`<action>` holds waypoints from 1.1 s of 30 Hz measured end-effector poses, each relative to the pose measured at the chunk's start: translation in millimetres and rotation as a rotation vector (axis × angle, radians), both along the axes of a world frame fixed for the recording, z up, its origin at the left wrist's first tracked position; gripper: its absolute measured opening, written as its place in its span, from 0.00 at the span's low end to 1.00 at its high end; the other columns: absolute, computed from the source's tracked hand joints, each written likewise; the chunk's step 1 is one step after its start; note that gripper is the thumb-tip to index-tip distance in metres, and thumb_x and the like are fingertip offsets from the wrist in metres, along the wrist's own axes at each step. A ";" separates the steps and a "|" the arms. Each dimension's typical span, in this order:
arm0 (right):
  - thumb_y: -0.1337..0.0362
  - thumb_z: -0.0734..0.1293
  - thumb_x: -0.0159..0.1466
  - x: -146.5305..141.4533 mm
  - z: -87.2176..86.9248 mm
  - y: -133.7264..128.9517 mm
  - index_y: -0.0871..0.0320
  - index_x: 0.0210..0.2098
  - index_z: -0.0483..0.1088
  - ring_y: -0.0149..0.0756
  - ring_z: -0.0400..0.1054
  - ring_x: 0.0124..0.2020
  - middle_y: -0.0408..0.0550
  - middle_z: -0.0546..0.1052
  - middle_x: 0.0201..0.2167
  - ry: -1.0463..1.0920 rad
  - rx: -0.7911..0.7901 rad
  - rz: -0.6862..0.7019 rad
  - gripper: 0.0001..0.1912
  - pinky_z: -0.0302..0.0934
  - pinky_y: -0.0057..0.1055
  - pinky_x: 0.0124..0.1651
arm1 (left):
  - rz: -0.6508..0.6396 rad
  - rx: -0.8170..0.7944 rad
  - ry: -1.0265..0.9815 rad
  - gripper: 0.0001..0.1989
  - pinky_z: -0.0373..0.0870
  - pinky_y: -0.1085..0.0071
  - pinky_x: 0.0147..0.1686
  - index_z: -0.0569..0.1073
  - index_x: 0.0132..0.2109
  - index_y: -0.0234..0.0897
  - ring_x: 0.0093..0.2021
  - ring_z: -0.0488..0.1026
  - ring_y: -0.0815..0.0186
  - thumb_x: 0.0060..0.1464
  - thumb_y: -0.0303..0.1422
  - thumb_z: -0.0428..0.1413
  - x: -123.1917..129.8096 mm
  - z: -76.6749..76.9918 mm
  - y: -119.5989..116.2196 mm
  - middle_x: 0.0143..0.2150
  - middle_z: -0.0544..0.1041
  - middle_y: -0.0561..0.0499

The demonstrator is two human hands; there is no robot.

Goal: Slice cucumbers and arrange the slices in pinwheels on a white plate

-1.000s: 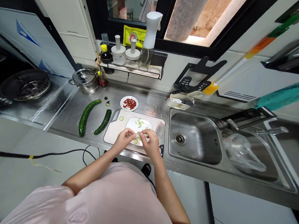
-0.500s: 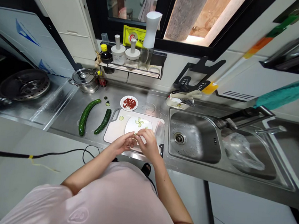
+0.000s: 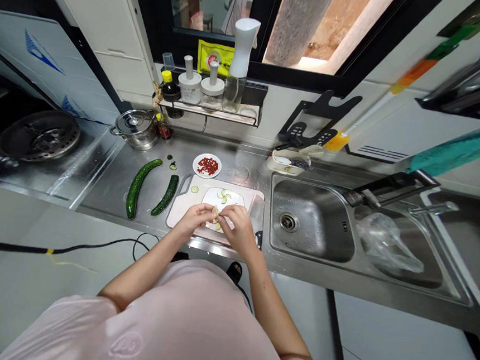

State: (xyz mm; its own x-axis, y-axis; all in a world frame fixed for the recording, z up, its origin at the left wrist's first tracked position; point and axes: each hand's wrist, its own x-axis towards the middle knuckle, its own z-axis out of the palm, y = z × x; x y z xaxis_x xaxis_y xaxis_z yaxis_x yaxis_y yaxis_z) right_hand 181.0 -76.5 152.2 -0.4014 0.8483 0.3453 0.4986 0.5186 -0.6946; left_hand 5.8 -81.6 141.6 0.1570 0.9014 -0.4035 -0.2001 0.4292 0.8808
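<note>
My left hand and my right hand meet over the near part of a white plate, fingers closed in pinches. Between their fingertips is a small pale green cucumber slice. The plate rests on a white cutting board and bears curved cucumber pieces in a pinwheel, with more pieces partly hidden by my hands. One round slice lies on the board's left side. A long cucumber and a shorter cut one lie left of the board.
Behind the board stands a small white dish of chopped red pieces. Cucumber ends lie near it. A lidded steel pot is at the back left, a sink at the right. A seasoning shelf hangs above.
My left hand has turned and closed its fingers on the slice, which now shows between both hands. More cucumber at the plate's near side has come into view.
</note>
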 end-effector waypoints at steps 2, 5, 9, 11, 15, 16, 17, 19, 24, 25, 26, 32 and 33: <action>0.61 0.61 0.66 -0.1 -0.9 0.9 0.52 0.39 0.71 0.41 0.63 0.44 0.49 0.72 0.38 -0.014 0.014 -0.005 0.08 0.58 0.40 0.48 | 0.014 0.040 0.031 0.19 0.58 0.78 0.25 0.74 0.38 0.34 0.30 0.69 0.71 0.39 0.39 0.65 -1.0 -1.1 1.6 0.31 0.74 0.50; 0.61 0.61 0.66 -0.2 -2.7 2.2 0.52 0.41 0.72 0.42 0.62 0.45 0.50 0.71 0.39 -0.040 0.029 -0.012 0.09 0.59 0.41 0.47 | 0.036 0.095 0.059 0.20 0.59 0.78 0.26 0.73 0.38 0.34 0.30 0.69 0.71 0.38 0.39 0.66 -2.1 -2.4 3.4 0.30 0.74 0.51; 0.62 0.60 0.66 -0.1 -4.2 3.0 0.51 0.42 0.73 0.42 0.62 0.45 0.50 0.71 0.39 -0.073 0.038 -0.005 0.10 0.59 0.41 0.47 | 0.049 0.126 0.060 0.20 0.60 0.77 0.27 0.72 0.37 0.34 0.28 0.68 0.72 0.38 0.39 0.66 -2.7 -4.9 4.2 0.28 0.72 0.53; 0.62 0.60 0.66 0.0 -4.3 3.2 0.51 0.42 0.73 0.42 0.62 0.45 0.50 0.71 0.39 -0.085 0.040 -0.003 0.10 0.59 0.41 0.47 | 0.059 0.139 0.046 0.19 0.62 0.76 0.29 0.72 0.37 0.34 0.29 0.68 0.73 0.38 0.38 0.66 -2.4 -5.5 4.0 0.28 0.72 0.54; 0.62 0.60 0.66 -0.3 -3.7 3.2 0.52 0.42 0.72 0.42 0.62 0.44 0.50 0.71 0.39 -0.089 0.040 -0.002 0.10 0.59 0.41 0.46 | 0.084 0.186 0.060 0.18 0.64 0.75 0.33 0.71 0.37 0.34 0.30 0.69 0.72 0.39 0.37 0.66 -0.6 -2.5 3.4 0.28 0.72 0.54; 0.62 0.60 0.66 -0.4 -3.5 3.2 0.52 0.41 0.72 0.42 0.62 0.44 0.50 0.71 0.39 -0.086 0.038 -0.001 0.10 0.59 0.41 0.46 | 0.090 0.202 0.079 0.18 0.64 0.75 0.33 0.71 0.37 0.34 0.30 0.69 0.72 0.40 0.36 0.66 0.0 -1.3 3.2 0.29 0.72 0.54; 0.62 0.60 0.66 -0.7 -3.1 3.1 0.52 0.41 0.73 0.42 0.62 0.44 0.50 0.71 0.38 -0.082 0.034 0.000 0.10 0.59 0.41 0.46 | 0.093 0.218 0.101 0.18 0.64 0.75 0.33 0.71 0.37 0.34 0.30 0.69 0.72 0.40 0.36 0.65 0.4 -0.3 3.0 0.29 0.72 0.54; 0.61 0.60 0.66 -1.3 -2.3 3.0 0.52 0.40 0.72 0.42 0.63 0.43 0.50 0.71 0.38 -0.068 0.025 -0.002 0.09 0.59 0.40 0.46 | 0.101 0.244 0.136 0.17 0.64 0.75 0.33 0.71 0.37 0.34 0.30 0.69 0.72 0.41 0.36 0.65 1.2 0.9 2.7 0.29 0.72 0.53; 0.60 0.60 0.66 -2.7 0.1 2.9 0.53 0.38 0.71 0.41 0.63 0.43 0.49 0.72 0.37 -0.014 -0.026 0.000 0.09 0.59 0.39 0.46 | 0.119 0.291 0.186 0.16 0.64 0.75 0.33 0.72 0.38 0.34 0.31 0.69 0.71 0.42 0.35 0.64 1.8 1.1 2.1 0.31 0.73 0.52; 0.60 0.60 0.66 -3.0 0.2 3.0 0.53 0.37 0.71 0.41 0.64 0.43 0.49 0.72 0.37 -0.003 -0.038 0.001 0.08 0.59 0.38 0.46 | 0.117 0.298 0.189 0.16 0.64 0.75 0.32 0.72 0.38 0.34 0.31 0.69 0.71 0.42 0.35 0.64 1.7 1.4 2.0 0.31 0.73 0.52; 0.60 0.60 0.66 -3.2 0.1 3.3 0.53 0.36 0.71 0.40 0.64 0.42 0.49 0.72 0.36 0.007 -0.050 0.000 0.08 0.58 0.38 0.46 | 0.115 0.302 0.189 0.16 0.64 0.75 0.32 0.72 0.38 0.34 0.31 0.69 0.71 0.42 0.35 0.64 1.6 1.9 2.1 0.31 0.73 0.52; 0.59 0.60 0.66 -5.1 -2.8 5.4 0.54 0.33 0.70 0.39 0.65 0.41 0.48 0.73 0.35 0.081 -0.107 0.010 0.10 0.57 0.38 0.48 | 0.097 0.337 0.212 0.15 0.63 0.75 0.32 0.72 0.39 0.34 0.31 0.69 0.71 0.44 0.35 0.63 0.6 6.2 2.4 0.33 0.73 0.51; 0.59 0.60 0.67 -5.3 -3.1 5.7 0.54 0.33 0.69 0.38 0.65 0.41 0.48 0.73 0.35 0.091 -0.115 0.011 0.10 0.57 0.38 0.48 | 0.095 0.347 0.226 0.15 0.63 0.75 0.32 0.72 0.39 0.34 0.31 0.69 0.71 0.44 0.36 0.63 0.4 6.7 2.4 0.33 0.73 0.51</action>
State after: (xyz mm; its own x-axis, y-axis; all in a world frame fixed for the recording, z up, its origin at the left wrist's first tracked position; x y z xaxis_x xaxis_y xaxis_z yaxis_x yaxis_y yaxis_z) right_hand 175.7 -70.8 149.1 -0.3824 0.8801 0.2815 0.4260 0.4382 -0.7915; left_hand 6.2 -79.2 148.3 0.0093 0.9960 -0.0885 -0.0097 0.0886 0.9960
